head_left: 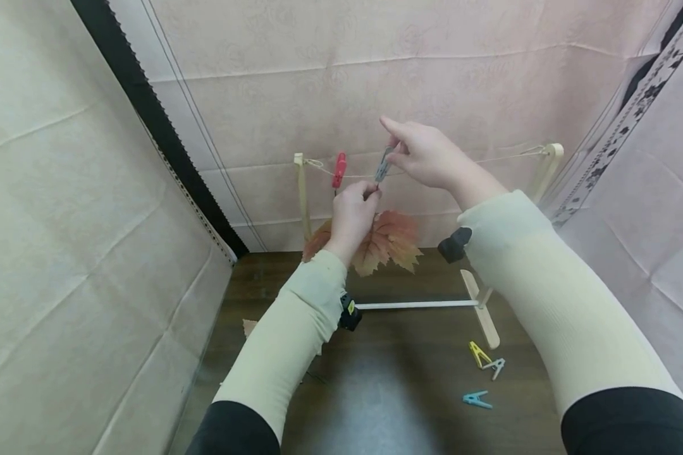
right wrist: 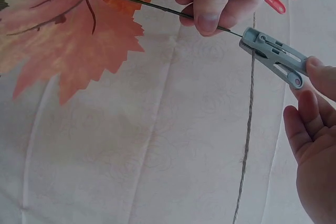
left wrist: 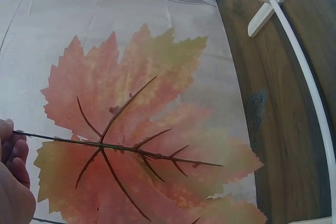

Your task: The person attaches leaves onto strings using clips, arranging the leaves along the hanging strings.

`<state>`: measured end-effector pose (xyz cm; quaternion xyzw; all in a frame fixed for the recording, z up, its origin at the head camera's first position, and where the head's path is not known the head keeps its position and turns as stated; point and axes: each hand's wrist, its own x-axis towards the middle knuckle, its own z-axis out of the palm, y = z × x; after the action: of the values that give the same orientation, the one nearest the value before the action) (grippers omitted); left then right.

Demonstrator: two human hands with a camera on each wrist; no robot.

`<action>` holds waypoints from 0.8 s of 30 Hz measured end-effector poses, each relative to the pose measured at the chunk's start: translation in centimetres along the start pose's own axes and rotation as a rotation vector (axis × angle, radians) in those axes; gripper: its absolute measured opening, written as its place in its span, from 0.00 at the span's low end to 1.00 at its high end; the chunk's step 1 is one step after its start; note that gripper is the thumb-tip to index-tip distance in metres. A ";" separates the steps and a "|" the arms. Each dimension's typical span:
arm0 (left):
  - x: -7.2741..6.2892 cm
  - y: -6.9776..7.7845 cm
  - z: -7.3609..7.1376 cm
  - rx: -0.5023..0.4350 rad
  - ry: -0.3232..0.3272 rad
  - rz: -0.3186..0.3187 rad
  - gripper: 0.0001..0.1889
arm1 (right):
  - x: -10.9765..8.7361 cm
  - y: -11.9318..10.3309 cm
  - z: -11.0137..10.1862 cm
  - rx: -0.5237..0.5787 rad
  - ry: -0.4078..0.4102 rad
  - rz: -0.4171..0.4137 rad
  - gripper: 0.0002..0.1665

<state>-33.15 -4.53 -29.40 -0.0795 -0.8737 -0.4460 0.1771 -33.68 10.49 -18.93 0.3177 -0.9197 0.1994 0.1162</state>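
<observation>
My left hand (head_left: 353, 215) pinches the dark stem of an orange-red artificial maple leaf (head_left: 391, 235) between thumb and fingers, near the stem's end. The leaf spreads below the hand, its veined side filling the left wrist view. My right hand (head_left: 429, 157) pinches the handle ends of a grey clothespin (right wrist: 273, 55). That clothespin's nose sits over the twine line (right wrist: 249, 129), with the stem's thin tip right at its jaws. On the same line, left of my hands, is a red clothespin (head_left: 339, 169). Part of another leaf (head_left: 317, 240) shows below it, largely hidden by my left hand.
Wooden posts (head_left: 303, 199) carry the line, with a white rod (head_left: 418, 304) and a wooden foot (head_left: 480, 309) low down. Yellow (head_left: 478, 354), grey (head_left: 495, 366) and blue clothespins (head_left: 477, 399) lie on the dark table at right. Pale cloth walls (head_left: 404, 95) surround the table.
</observation>
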 end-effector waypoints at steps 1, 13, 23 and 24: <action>0.0 0.0 0.0 0.001 -0.001 0.001 0.10 | 0.0 0.0 0.0 0.002 -0.007 -0.001 0.37; -0.2 0.2 -0.1 0.056 -0.022 0.051 0.09 | 0.6 -1.3 -0.7 -0.046 -0.142 0.034 0.37; -0.4 0.1 0.2 0.017 -0.003 0.040 0.09 | 0.6 -1.4 -0.7 0.006 -0.170 0.031 0.40; -0.4 0.0 0.2 0.011 -0.003 0.032 0.10 | 0.5 -1.3 -0.7 0.016 -0.163 0.032 0.40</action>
<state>-32.84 -4.32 -29.66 -0.0931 -0.8750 -0.4382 0.1835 -33.18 9.56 -17.76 0.3190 -0.9295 0.1818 0.0352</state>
